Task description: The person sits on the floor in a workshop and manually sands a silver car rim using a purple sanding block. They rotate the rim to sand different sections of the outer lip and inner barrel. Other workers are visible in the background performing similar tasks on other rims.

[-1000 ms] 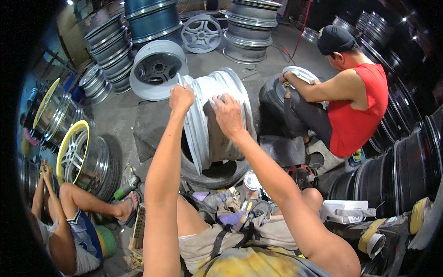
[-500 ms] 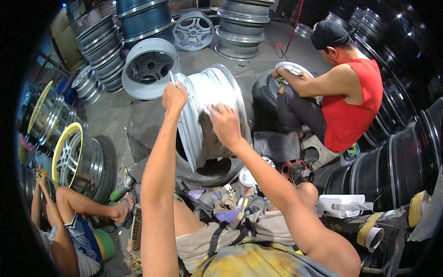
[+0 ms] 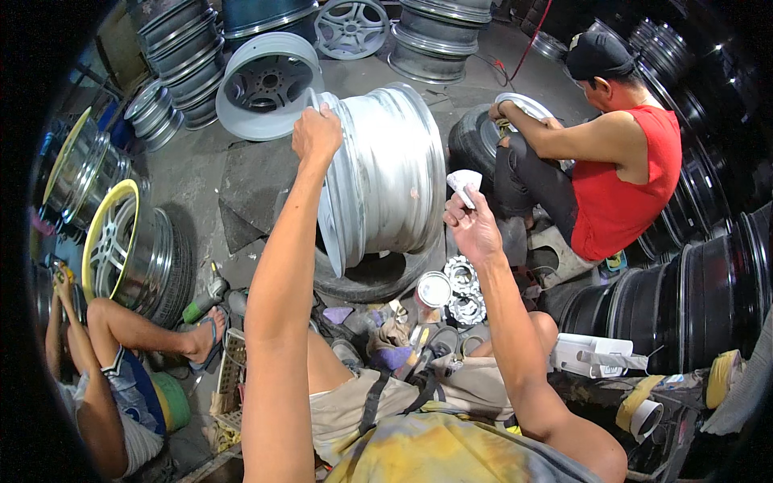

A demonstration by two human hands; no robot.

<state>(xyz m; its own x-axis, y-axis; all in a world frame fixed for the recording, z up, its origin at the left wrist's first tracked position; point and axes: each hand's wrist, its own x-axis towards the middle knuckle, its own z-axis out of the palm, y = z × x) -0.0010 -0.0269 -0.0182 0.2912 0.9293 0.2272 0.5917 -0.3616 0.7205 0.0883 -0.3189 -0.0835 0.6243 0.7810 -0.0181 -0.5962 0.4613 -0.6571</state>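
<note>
My left hand (image 3: 317, 134) is closed round the upper left lip of a pale grey wheel rim (image 3: 388, 173). The rim rests on its side on a black tire (image 3: 374, 287) on the floor, its barrel toward the right. Off to the right of the barrel, clear of it, my right hand (image 3: 477, 229) is raised, palm partly turned up. Pinched in its fingers is a folded white piece of what looks like sandpaper (image 3: 464, 183). A small reddish mark shows on the barrel's bright surface.
At right, a person in red (image 3: 624, 181) bends over another wheel. Another person's leg (image 3: 149, 330) reaches in at left by a green-ended power tool (image 3: 205, 294). A can (image 3: 434, 290) and silvery toothed parts (image 3: 465, 294) stand before me. Stacked rims (image 3: 439, 44) rise behind.
My right hand has come off the rim's barrel and moved right, bringing the white piece into plain sight. My left hand still grips the lip. The view has shifted slightly.
</note>
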